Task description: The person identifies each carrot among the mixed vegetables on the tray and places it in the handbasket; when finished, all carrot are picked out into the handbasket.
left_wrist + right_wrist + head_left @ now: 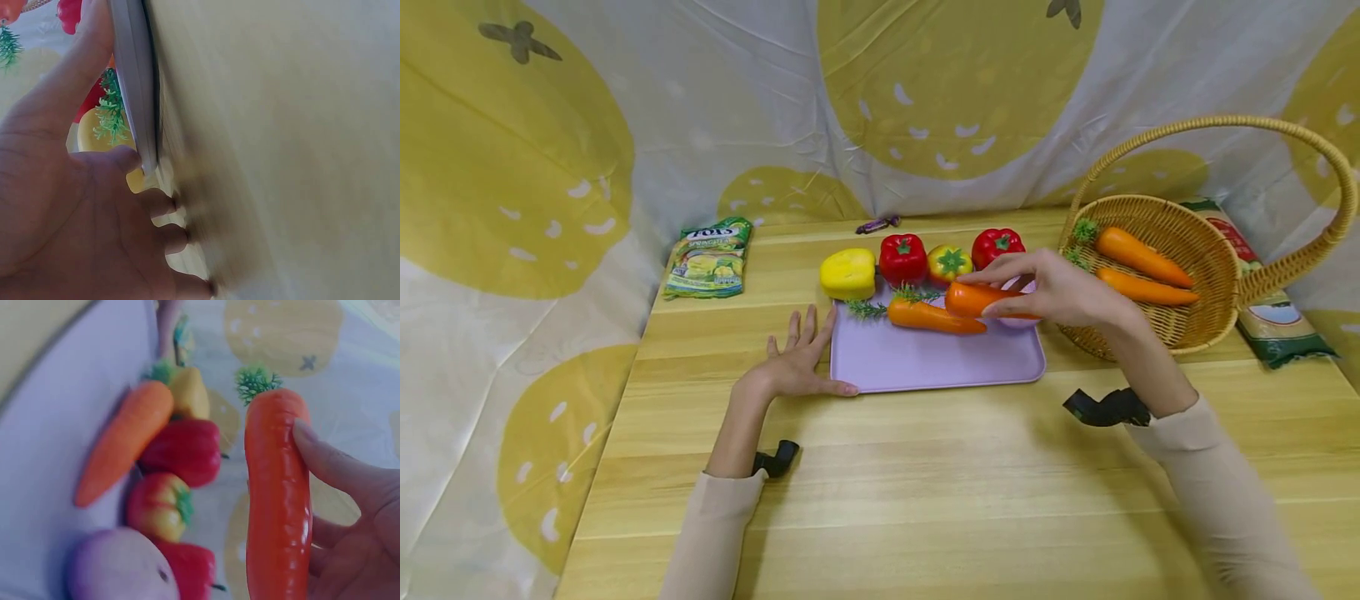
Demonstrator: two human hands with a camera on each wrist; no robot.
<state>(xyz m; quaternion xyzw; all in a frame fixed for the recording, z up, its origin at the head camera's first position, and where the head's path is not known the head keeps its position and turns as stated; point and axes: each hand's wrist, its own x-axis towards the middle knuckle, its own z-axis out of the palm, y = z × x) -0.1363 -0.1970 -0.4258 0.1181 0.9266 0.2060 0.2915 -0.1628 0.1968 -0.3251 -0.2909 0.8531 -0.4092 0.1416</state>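
My right hand grips an orange carrot with green leaves, thumb on one side and fingers on the other, above the lilac tray. Below it a second carrot lies along the tray's back part. A round purple-and-white vegetable sits at the tray's right side, partly hidden by my hand in the head view. My left hand rests at the tray's left edge, fingers spread, its thumb at the near corner. Behind stand a yellow pepper, red peppers and a red-yellow one.
At the right stands a wicker basket with a tall handle, holding two carrots. A green and red packet lies partly behind it. Back left is a green soup packet; a purple wrapped candy lies near the patterned cloth.
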